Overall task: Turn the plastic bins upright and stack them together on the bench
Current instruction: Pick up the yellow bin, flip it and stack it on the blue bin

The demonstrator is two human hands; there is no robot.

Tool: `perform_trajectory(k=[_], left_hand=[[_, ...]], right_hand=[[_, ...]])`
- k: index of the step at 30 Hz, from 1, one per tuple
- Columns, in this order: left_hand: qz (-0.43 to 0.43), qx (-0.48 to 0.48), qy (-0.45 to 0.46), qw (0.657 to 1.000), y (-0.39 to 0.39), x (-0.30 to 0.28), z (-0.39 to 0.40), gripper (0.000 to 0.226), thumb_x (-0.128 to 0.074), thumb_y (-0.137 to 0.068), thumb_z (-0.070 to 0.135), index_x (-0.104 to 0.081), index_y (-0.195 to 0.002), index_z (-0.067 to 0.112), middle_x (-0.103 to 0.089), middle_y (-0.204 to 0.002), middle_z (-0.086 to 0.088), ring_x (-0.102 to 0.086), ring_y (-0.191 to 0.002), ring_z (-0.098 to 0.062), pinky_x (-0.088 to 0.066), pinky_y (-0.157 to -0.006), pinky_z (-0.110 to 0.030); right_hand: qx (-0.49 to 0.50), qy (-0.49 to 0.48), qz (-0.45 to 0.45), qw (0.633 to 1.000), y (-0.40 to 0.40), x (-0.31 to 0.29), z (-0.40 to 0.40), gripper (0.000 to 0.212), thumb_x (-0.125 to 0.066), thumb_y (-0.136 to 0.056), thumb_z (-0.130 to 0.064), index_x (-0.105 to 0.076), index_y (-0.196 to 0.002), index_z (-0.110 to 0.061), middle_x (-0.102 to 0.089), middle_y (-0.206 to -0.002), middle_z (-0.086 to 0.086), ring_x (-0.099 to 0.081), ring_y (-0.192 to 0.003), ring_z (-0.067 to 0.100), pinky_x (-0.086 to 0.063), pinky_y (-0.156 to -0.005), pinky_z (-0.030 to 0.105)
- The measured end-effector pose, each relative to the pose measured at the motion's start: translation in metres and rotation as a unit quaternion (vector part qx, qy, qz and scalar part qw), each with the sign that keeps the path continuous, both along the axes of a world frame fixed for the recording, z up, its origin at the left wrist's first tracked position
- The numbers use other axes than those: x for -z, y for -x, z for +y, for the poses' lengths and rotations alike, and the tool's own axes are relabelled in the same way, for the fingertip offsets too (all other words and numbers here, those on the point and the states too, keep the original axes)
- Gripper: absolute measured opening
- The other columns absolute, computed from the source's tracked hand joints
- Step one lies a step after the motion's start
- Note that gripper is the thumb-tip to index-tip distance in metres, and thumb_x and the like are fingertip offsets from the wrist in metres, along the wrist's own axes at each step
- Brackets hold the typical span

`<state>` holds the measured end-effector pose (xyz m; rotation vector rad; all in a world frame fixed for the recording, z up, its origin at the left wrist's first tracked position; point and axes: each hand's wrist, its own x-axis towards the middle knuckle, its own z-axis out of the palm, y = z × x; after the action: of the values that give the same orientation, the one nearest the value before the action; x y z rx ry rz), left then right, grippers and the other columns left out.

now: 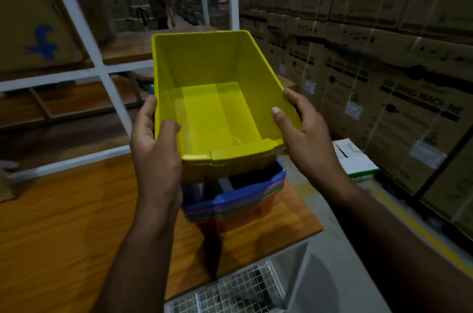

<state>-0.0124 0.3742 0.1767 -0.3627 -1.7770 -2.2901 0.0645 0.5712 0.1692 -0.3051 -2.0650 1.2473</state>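
Note:
I hold a yellow plastic bin (212, 97) upright in the air, its open top facing me. My left hand (156, 149) grips its left wall, thumb inside the rim. My right hand (304, 133) grips the right wall, thumb over the rim. Directly below the yellow bin, a stack of nested bins (238, 200) rests on the wooden bench (64, 223) near its right edge. The top bin of that stack is blue, with pink, green and orange ones beneath. The yellow bin hides most of the stack.
A white metal rack frame (102, 69) stands behind the bench. Stacked cardboard cartons (371, 56) form a wall on the right. A white box (355, 159) lies on the floor by them. A wire mesh basket (230, 292) sits below the bench's front edge.

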Motion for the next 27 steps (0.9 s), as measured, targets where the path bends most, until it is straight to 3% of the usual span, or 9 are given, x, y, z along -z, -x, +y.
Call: perform_trajectory(k=[3, 6, 12, 16, 18, 20, 22, 27], left_hand=[[-0.027, -0.02, 0.006, 0.999, 0.004, 0.015, 0.002, 0.055, -0.049, -0.096, 0.008, -0.04, -0.15, 0.017, -0.055, -0.143, -0.003, -0.066, -0.105, -0.004, -0.054, -0.073, -0.02], [-0.067, -0.038, 0.023, 0.997, 0.001, 0.033, 0.008, 0.062, -0.054, -0.088, 0.019, -0.042, -0.149, 0.018, -0.056, -0.143, -0.004, -0.06, -0.122, -0.02, -0.054, -0.094, -0.038], [-0.116, -0.074, 0.055, 0.989, -0.004, 0.05, 0.02, 0.036, -0.045, -0.096, 0.002, -0.063, -0.117, 0.026, -0.072, -0.106, 0.003, -0.067, -0.085, -0.01, -0.053, -0.069, -0.026], [-0.12, -0.117, 0.141, 0.976, -0.004, 0.065, 0.019, 0.044, -0.046, -0.096, 0.007, -0.055, -0.136, 0.02, -0.071, -0.115, 0.002, -0.068, -0.087, -0.004, -0.053, -0.072, -0.025], [-0.125, -0.135, 0.193, 0.964, -0.008, 0.072, 0.02, 0.048, -0.047, -0.095, 0.01, -0.05, -0.142, 0.018, -0.067, -0.12, 0.005, -0.064, -0.087, 0.004, -0.053, -0.077, -0.024], [-0.126, -0.145, 0.228, 0.955, -0.013, 0.081, 0.02, 0.054, -0.049, -0.092, 0.016, -0.047, -0.146, 0.019, -0.061, -0.132, 0.004, -0.06, -0.105, -0.006, -0.052, -0.094, -0.036], [-0.118, -0.152, 0.252, 0.949, -0.015, 0.087, 0.02, 0.054, -0.049, -0.091, 0.017, -0.048, -0.145, 0.021, -0.057, -0.134, 0.005, -0.056, -0.117, -0.014, -0.048, -0.102, -0.043], [-0.111, -0.163, 0.276, 0.941, -0.012, 0.096, 0.017, 0.054, -0.046, -0.097, 0.005, -0.041, -0.15, 0.015, -0.048, -0.148, -0.003, -0.045, -0.133, -0.016, -0.038, -0.108, -0.032]], right_hand=[[-0.035, 0.006, -0.027, 0.999, 0.012, 0.013, 0.009, 0.059, -0.051, -0.096, -0.048, -0.036, -0.149, -0.027, -0.043, -0.15, -0.007, -0.045, -0.133, 0.012, -0.042, -0.107, 0.044], [-0.059, 0.011, -0.053, 0.997, 0.02, 0.029, 0.018, 0.06, -0.053, -0.095, -0.046, -0.037, -0.149, -0.024, -0.043, -0.15, -0.005, -0.043, -0.134, 0.014, -0.04, -0.109, 0.044], [-0.118, 0.004, -0.112, 0.987, 0.024, 0.056, 0.035, 0.063, -0.056, -0.094, -0.046, -0.035, -0.149, -0.024, -0.045, -0.149, 0.0, -0.046, -0.132, 0.018, -0.043, -0.106, 0.046], [-0.146, -0.047, -0.141, 0.978, 0.028, 0.065, 0.04, 0.068, -0.055, -0.094, -0.047, -0.029, -0.152, -0.022, -0.037, -0.155, 0.001, -0.038, -0.139, 0.019, -0.038, -0.11, 0.047], [-0.151, -0.102, -0.158, 0.97, 0.029, 0.071, 0.039, 0.071, -0.056, -0.094, -0.041, -0.025, -0.153, -0.018, -0.024, -0.161, 0.003, -0.023, -0.147, 0.019, -0.025, -0.118, 0.042], [-0.154, -0.16, -0.159, 0.962, 0.027, 0.076, 0.038, 0.069, -0.055, -0.096, -0.036, -0.023, -0.154, -0.015, -0.011, -0.164, 0.001, -0.009, -0.15, 0.016, -0.015, -0.119, 0.034], [-0.162, -0.195, -0.155, 0.955, 0.025, 0.082, 0.037, 0.064, -0.051, -0.098, -0.035, -0.026, -0.153, -0.015, -0.013, -0.164, 0.0, -0.008, -0.15, 0.014, -0.012, -0.116, 0.03], [-0.162, -0.19, -0.145, 0.957, 0.025, 0.092, 0.032, 0.059, -0.048, -0.1, -0.032, -0.028, -0.152, -0.014, -0.016, -0.163, -0.001, -0.007, -0.15, 0.012, -0.008, -0.115, 0.025]])
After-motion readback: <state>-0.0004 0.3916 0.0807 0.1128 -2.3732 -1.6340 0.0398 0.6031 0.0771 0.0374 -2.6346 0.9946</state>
